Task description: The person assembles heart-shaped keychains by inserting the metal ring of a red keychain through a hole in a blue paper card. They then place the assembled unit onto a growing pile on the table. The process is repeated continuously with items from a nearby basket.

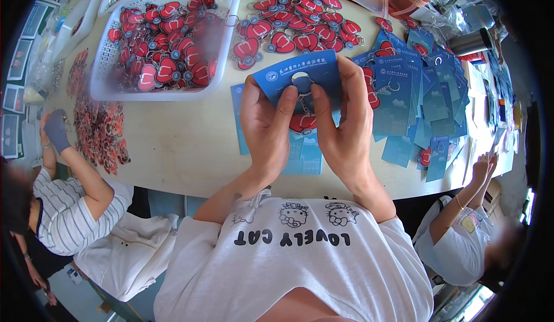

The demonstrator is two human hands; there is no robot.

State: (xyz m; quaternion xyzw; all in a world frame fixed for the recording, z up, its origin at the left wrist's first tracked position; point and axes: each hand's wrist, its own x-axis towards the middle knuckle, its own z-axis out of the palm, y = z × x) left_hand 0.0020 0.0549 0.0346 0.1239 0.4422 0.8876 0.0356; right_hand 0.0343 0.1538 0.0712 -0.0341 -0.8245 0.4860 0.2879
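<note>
Both hands are raised over the near middle of the table, holding a blue card (274,75) upright between them. My left hand (266,128) grips the card's left side, its thumb against a metal key ring at a round cutout. My right hand (351,128) grips the right side, with the thumb at the same ring. Whether the ring passes through the card is hidden by the thumbs. From the ring's short chain hangs a red keychain charm (302,124), partly covered by my fingers. Below lie more blue cards (304,159) on the table.
A white plastic basket (167,95) full of red keychains stands at the far left, with a loose pile of red keychains (300,24) beside it. Blue cards (395,88), some carrying keychains, spread at the right. Other people work at both sides; one gloved hand (56,130) is at the left.
</note>
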